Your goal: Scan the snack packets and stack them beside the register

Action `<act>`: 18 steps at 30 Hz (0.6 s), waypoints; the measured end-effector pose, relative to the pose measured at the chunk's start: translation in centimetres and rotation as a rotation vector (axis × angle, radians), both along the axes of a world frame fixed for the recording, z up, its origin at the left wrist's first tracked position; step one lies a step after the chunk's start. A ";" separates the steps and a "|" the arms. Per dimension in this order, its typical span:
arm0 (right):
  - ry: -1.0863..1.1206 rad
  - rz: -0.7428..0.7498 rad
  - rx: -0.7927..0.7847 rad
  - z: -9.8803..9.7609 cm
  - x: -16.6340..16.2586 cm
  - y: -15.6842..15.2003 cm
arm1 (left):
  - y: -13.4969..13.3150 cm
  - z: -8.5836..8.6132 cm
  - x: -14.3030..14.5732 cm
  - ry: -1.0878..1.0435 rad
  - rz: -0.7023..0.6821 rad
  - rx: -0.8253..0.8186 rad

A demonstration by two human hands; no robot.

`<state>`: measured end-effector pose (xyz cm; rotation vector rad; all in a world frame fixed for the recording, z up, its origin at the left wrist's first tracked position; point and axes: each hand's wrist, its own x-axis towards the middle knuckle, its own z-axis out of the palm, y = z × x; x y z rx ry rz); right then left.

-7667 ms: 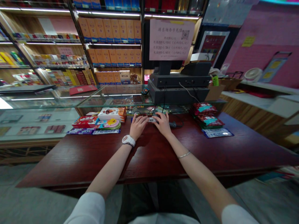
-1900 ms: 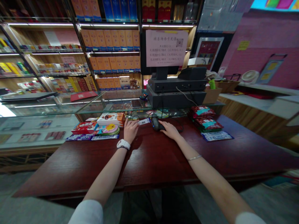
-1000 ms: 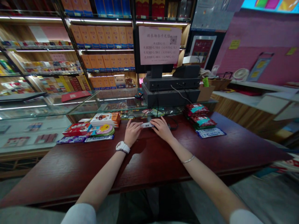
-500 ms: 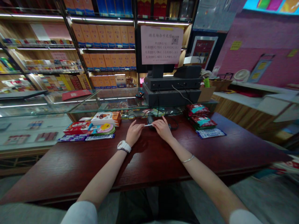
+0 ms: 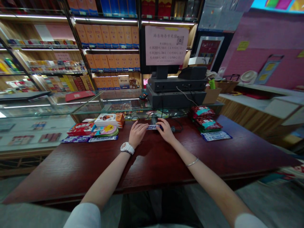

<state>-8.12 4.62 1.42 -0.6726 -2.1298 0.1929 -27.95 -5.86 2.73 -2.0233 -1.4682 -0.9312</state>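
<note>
Both my hands meet at the far middle of a dark red wooden table (image 5: 152,161). My left hand (image 5: 137,133), with a white watch on the wrist, pinches the left end of a small flat blue-and-white snack packet (image 5: 153,127). My right hand (image 5: 165,130), with a thin bracelet on the wrist, grips the packet's right end. The packet lies flat between my fingers, just above the tabletop. A dark barcode scanner with a cable (image 5: 174,129) sits right behind my right hand, partly hidden.
Snack packets and boxes (image 5: 95,129) lie to the left. A stack of red packets (image 5: 206,117) and a flat blue one (image 5: 216,136) lie to the right. Behind stand a glass counter (image 5: 111,103), a black till (image 5: 177,90) with a pink sign (image 5: 165,45), and stocked shelves (image 5: 109,44).
The packet was held edge-on half a second ago; it now lies flat with its blue face up. Earlier my right hand rested by the scanner, then returned to the packet.
</note>
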 end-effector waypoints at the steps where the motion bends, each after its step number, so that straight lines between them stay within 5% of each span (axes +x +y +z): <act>1: -0.030 -0.005 0.037 0.1 0.1 -0.1 | 0.1 -0.1 -0.1 -0.008 -0.001 -0.002; 8: -0.229 -0.022 0.209 0.6 0.6 -0.7 | 0.2 -0.5 -0.2 -0.013 -0.028 -0.011; 18: -0.203 -0.088 0.182 1.1 2.1 -0.1 | 0.5 -0.1 -0.2 -0.002 -0.042 0.004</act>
